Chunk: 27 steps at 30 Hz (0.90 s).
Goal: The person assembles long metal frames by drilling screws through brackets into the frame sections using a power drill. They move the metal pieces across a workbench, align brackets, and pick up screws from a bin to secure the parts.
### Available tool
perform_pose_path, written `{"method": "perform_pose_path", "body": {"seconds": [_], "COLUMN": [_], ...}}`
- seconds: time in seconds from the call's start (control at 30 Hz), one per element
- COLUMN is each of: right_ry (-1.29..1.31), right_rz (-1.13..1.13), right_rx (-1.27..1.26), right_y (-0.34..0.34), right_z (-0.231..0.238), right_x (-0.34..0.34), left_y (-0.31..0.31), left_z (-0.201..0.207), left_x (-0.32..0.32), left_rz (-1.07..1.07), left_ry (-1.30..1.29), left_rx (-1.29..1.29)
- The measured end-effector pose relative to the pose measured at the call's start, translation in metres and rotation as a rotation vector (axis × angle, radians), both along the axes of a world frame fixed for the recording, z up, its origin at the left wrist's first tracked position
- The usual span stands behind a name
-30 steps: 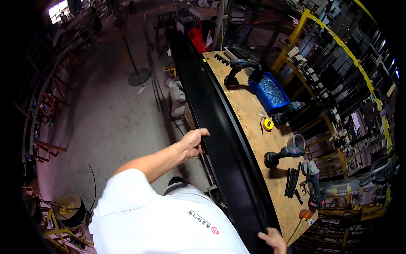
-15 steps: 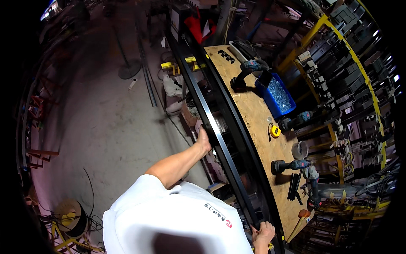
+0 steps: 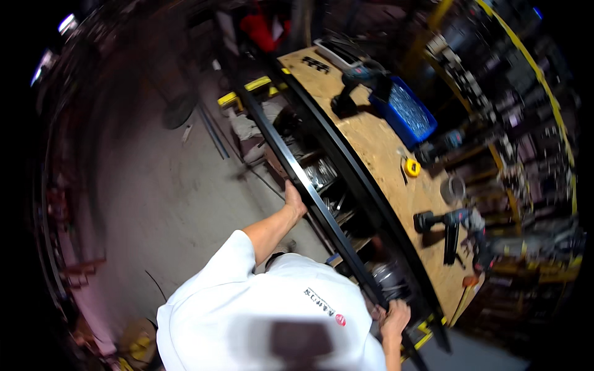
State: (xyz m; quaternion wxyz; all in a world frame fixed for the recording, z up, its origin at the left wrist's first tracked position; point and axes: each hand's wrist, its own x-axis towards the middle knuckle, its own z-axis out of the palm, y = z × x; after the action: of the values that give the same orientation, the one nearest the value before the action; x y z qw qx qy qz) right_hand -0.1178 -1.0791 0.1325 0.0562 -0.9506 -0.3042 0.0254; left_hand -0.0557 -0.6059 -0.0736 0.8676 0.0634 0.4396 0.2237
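A long black metal profile [image 3: 336,232] runs from the far left of the workbench down to my right side, with a bright sheen along its upper face. My left hand [image 3: 295,201] grips its near side around the middle, the fingertips hidden underneath. Lower down, my right hand [image 3: 394,318] is closed around the profile close to my body. Beyond it, a second black rail [image 3: 361,167] lies along the edge of the wooden workbench top [image 3: 365,145]. A gap separates the two, and shelved items show through it.
On the bench are a blue bin [image 3: 405,114] of small metal parts, a yellow tape measure [image 3: 412,167], cordless drills [image 3: 442,218], a clear round tub [image 3: 453,190] and an orange-headed mallet [image 3: 469,282]. Yellow-edged supports [image 3: 257,83] stand under the far end. Racks line the right.
The profile has shifted away from the rail toward me, so the gap between them is wider. Both hands keep their hold. My view has turned somewhat, and the picture is blurred.
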Motion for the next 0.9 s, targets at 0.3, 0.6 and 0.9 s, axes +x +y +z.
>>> {"method": "perform_pose_path", "body": {"seconds": [0.3, 0.6, 0.9], "right_ry": [-0.001, 0.022, -0.016], "right_rz": [-0.078, -0.278, -0.288], "right_rx": [0.039, 0.082, 0.092], "right_y": [0.016, 0.039, 0.050], "right_z": [-0.041, -0.114, -0.122], "right_x": [0.031, -0.008, 0.007], "left_y": [0.095, -0.014, -0.192], "left_z": [-0.098, 0.066, 0.103], "left_x": [-0.009, -0.085, 0.004], "left_rz": [-0.376, -1.100, -2.044], "left_ry": [-0.032, -0.367, -0.465], "left_rx": [-0.038, 1.745, 2.635]}}
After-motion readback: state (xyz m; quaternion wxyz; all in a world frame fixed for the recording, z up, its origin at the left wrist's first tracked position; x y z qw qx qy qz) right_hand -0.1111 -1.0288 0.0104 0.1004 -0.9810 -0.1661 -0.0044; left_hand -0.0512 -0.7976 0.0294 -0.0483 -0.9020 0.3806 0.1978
